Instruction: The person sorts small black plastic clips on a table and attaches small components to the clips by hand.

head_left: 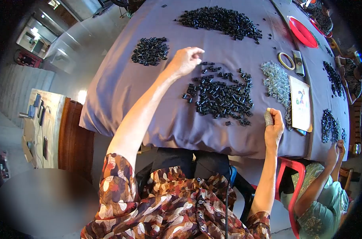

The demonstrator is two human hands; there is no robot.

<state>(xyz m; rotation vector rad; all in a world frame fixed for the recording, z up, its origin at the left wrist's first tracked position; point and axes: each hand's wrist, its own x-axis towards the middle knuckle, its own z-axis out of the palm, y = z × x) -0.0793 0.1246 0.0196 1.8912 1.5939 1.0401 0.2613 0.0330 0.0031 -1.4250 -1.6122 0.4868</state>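
Observation:
My left hand (185, 61) is raised above the cloth, just up and left of a spread of small black pieces (224, 95). Its thumb and fingers are closed in a pinch; whatever sits between them, if anything, is too small to make out. To the right of that spread, near the front edge, my right hand (274, 126) is closed, with a greyish wrap on one digit. Any object in its fingertips cannot be made out. Beyond it lies a heap of small clear pieces (277, 79). A compact pile of black pieces (150, 51) lies left of my left hand.
A bigger black heap (220, 22) lies at the far side of the cloth-covered table (121, 79). On the right are a tape roll (286, 61), a printed booklet (300, 104) and a red basin (302, 32). Another person's hands (337, 149) are at the right edge.

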